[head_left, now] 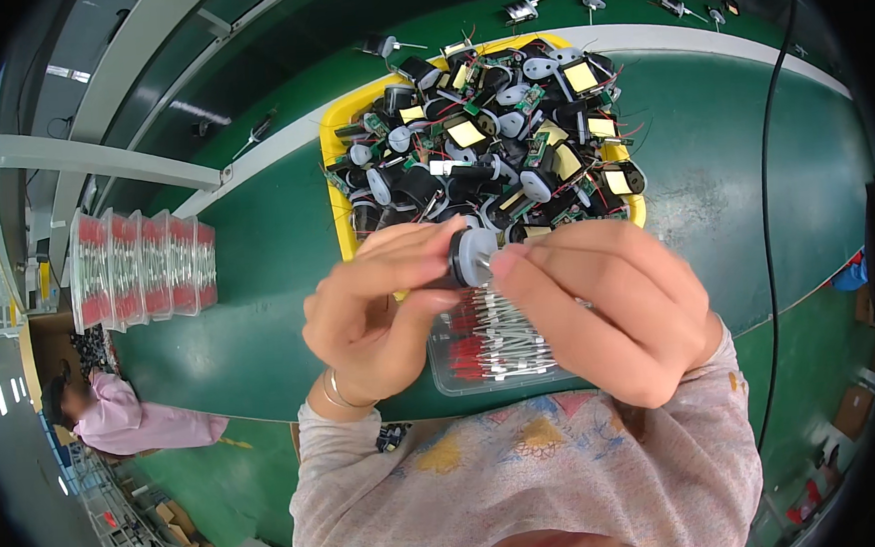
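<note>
In front of my chest, my left hand [367, 296] is closed round a black cylindrical part with a round grey disc [476, 255] on its end. The disc faces right. My right hand [614, 298] pinches a thin pale rod [487, 259] at the disc's face; its far end is hidden by my fingertips. Below both hands lies a clear plastic tray [444, 376] of thin metallic rods with red ends, partly covered by my right hand. Just beyond my hands is a yellow bin [345, 229] heaped with black cylinders, grey discs, small green circuit boards and thin wires.
On the left of the green table [262, 354] stand several stacked clear trays [142, 267] of red-ended rods. More black parts [524, 9] with rods lie beyond the white rail [689, 37]. A black cable [768, 193] hangs at right. A person in pink [136, 417] is at far left.
</note>
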{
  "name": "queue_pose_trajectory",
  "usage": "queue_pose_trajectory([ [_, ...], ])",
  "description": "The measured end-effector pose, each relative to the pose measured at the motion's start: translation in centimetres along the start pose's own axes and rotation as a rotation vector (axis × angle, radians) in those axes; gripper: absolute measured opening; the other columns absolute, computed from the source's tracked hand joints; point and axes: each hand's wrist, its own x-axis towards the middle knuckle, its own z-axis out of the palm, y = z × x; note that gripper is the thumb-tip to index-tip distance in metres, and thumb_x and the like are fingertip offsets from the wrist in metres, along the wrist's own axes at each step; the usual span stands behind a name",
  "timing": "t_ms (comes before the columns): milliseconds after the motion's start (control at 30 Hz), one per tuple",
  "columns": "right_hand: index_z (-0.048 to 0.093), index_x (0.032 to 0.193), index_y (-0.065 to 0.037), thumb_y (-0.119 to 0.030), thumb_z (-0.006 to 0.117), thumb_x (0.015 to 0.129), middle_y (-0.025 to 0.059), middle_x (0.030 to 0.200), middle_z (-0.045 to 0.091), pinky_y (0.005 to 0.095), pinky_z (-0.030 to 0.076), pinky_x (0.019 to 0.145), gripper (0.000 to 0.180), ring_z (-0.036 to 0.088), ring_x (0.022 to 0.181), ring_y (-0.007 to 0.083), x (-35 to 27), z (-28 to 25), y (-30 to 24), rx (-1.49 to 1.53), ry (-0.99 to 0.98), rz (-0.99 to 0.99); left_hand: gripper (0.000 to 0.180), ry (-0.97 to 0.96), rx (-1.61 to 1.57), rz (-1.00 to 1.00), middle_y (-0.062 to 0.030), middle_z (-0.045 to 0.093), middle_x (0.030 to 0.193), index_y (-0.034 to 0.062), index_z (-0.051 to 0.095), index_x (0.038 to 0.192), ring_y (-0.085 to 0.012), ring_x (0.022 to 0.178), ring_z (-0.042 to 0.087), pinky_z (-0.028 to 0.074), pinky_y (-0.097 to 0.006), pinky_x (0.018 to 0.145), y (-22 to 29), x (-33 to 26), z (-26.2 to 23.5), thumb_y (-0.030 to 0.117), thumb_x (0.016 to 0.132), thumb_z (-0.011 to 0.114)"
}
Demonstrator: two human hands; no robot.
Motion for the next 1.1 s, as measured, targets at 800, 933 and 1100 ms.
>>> queue_pose_trajectory([
  [800, 0.051, 0.112, 0.003, -0.001, 0.066, 0.071, 0.0075, 0.081, 0.062, 0.0238, 0.047, 0.072, 0.045, 0.059, 0.077, 0.0125, 3.3, 0.8, 3.3, 0.763, -0.052, 0.806, 0.013, 0.089, -0.476, -0.395, -0.0191, 0.053, 0.111, -0.0001, 0.046, 0.092, -0.0193, 0.101, 0.054, 0.045, -0.032, 0.086, -0.7, 2.1, 0.1, 0.002, 0.083, 0.055],
  [933, 0.058, 0.091, 0.003, -0.003, 0.064, 0.076, 0.0082, 0.081, 0.062, 0.0216, 0.048, 0.066, 0.018, 0.059, 0.075, 0.0110, 3.3, 2.8, 3.3, 0.842, -0.007, 0.771, 0.011, 0.132, -0.608, -0.438, -0.0186, 0.053, 0.111, 0.0016, 0.046, 0.090, -0.0190, 0.100, 0.054, 0.044, -0.032, 0.088, -0.5, 2.2, 0.1, 0.003, 0.083, 0.055],
  [1100, 0.060, 0.075, 0.004, -0.001, 0.063, 0.077, 0.0081, 0.081, 0.062, 0.0204, 0.048, 0.063, 0.006, 0.058, 0.072, 0.0100, 3.2, 3.9, 2.4, 0.951, 0.106, 0.795, 0.011, 0.123, -0.556, -0.368, -0.0183, 0.053, 0.111, 0.0020, 0.047, 0.089, -0.0185, 0.099, 0.054, 0.045, -0.031, 0.087, -0.8, 1.8, -0.4, 0.002, 0.083, 0.056],
])
